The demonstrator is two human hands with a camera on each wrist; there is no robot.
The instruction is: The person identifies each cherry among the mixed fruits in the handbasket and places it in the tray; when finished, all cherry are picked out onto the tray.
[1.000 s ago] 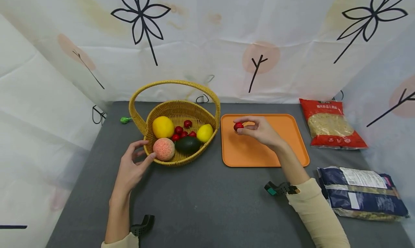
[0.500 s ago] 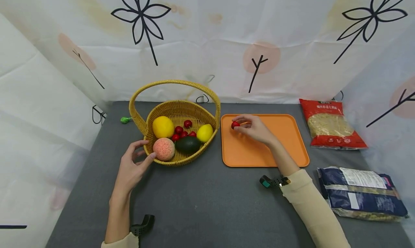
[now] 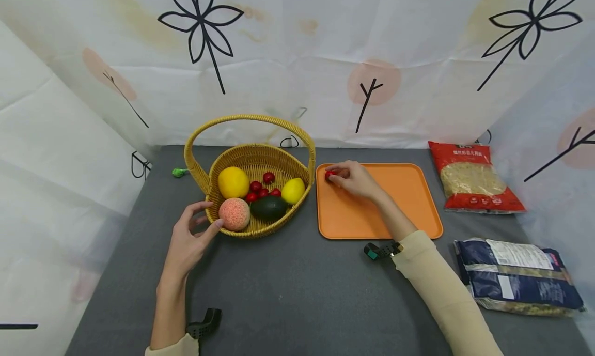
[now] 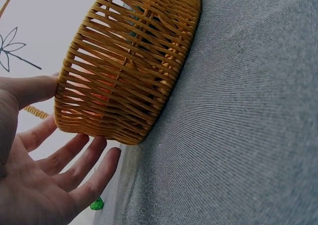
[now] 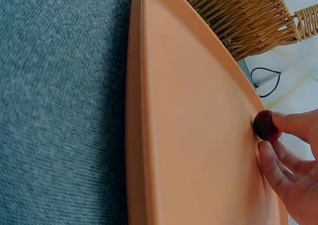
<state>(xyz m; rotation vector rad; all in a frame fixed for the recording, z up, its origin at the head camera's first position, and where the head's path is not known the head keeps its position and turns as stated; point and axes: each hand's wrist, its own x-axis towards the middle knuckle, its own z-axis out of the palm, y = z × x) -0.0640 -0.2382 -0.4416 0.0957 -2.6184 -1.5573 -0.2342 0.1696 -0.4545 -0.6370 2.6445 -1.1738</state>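
Note:
In the head view, my right hand (image 3: 355,179) pinches a dark red cherry (image 3: 329,175) between thumb and fingertips. The cherry is at the far left corner of an orange tray (image 3: 372,221), close to or touching its surface. My left hand (image 3: 189,240) rests against the left end of a yellow wicker basket (image 3: 253,234). In the left wrist view, its thumb lies at the rim and its spread, fairly straight fingers touch the outer wall. The basket holds a peach (image 3: 234,214), an orange-yellow round fruit (image 3: 233,182), a lemon (image 3: 293,191), an avocado (image 3: 269,209) and several cherries (image 3: 256,186).
A red bag of pasta (image 3: 476,178) lies right of the tray, with a dark blue bag (image 3: 518,278) nearer the front. A small green object (image 3: 178,172) sits left of the basket. A patterned white curtain (image 3: 297,66) closes off the back of the grey table (image 3: 279,299).
My right hand has moved left and slightly away from me across the tray, carrying the cherry towards the far left corner. My left hand and the basket have stayed put.

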